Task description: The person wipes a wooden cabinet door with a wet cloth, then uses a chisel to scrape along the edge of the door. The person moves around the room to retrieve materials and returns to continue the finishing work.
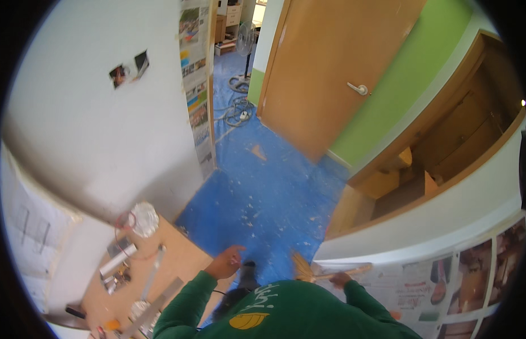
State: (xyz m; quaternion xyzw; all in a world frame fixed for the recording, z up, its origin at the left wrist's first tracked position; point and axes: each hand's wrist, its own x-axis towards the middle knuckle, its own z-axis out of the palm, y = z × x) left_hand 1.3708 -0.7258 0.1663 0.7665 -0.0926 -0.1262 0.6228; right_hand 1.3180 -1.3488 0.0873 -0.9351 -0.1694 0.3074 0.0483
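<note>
I am seeing one hand broom [308, 271], its straw bristles pointing toward the blue floor sheet [263, 186] at lower centre; my right hand [341, 278] is closing its grip on the handle. My left hand [226, 261] is hanging loosely open just left of it, holding nothing. At lower left, one wooden tabletop [178, 257] is carrying two long metal strips [152, 274] and one clear crumpled bag [144, 219]; I cannot tell what is inside it. One door [325, 73] is standing at upper centre.
</note>
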